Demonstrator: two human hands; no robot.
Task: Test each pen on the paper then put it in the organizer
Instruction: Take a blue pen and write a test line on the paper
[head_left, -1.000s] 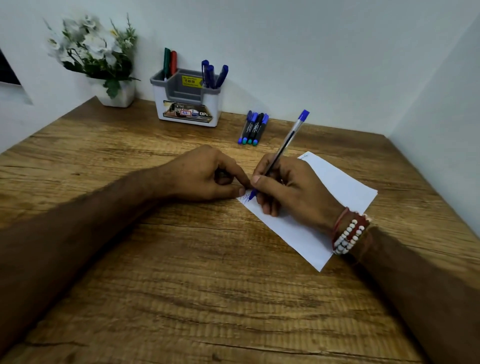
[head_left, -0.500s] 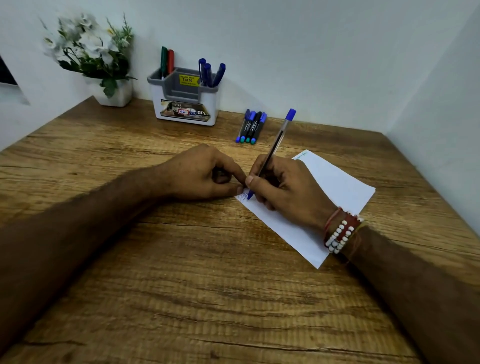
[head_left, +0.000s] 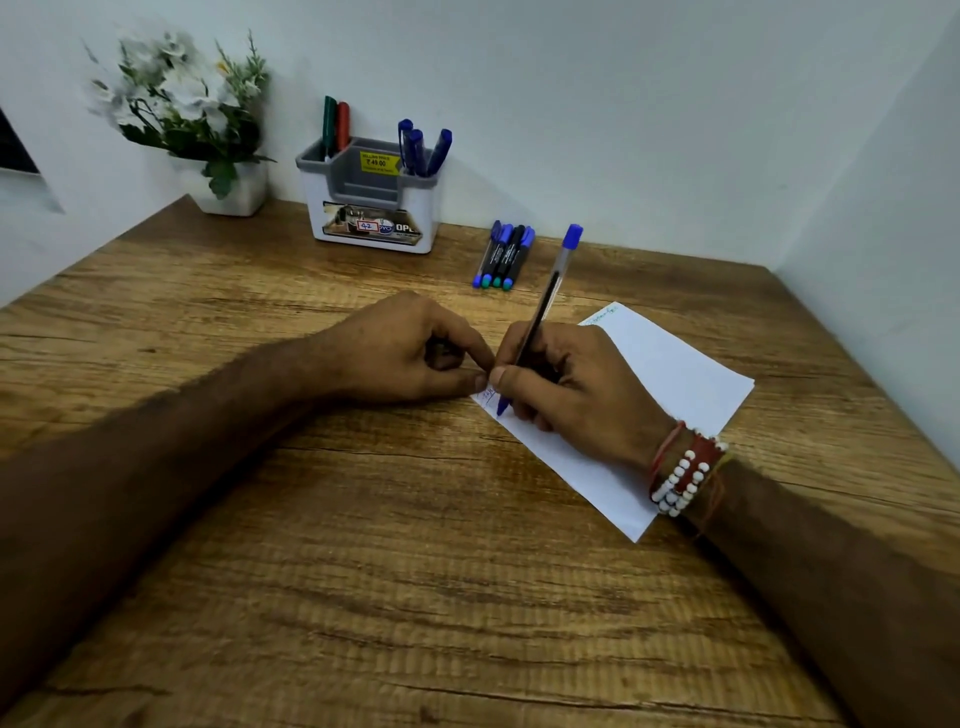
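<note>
White flowers (head_left: 182, 98) stand in a white pot (head_left: 236, 195) at the table's (head_left: 415, 597) far left corner, against the wall (head_left: 623, 104).

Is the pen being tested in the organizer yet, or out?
Out. The right hand grips the pen, tip down on the paper, apart from the organizer at the wall.

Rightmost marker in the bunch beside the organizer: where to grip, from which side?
Pinch the rightmost marker mid-barrel from above and its right. It lies flat on the table, left side packed against the other markers, so only its top and right are free.
</note>
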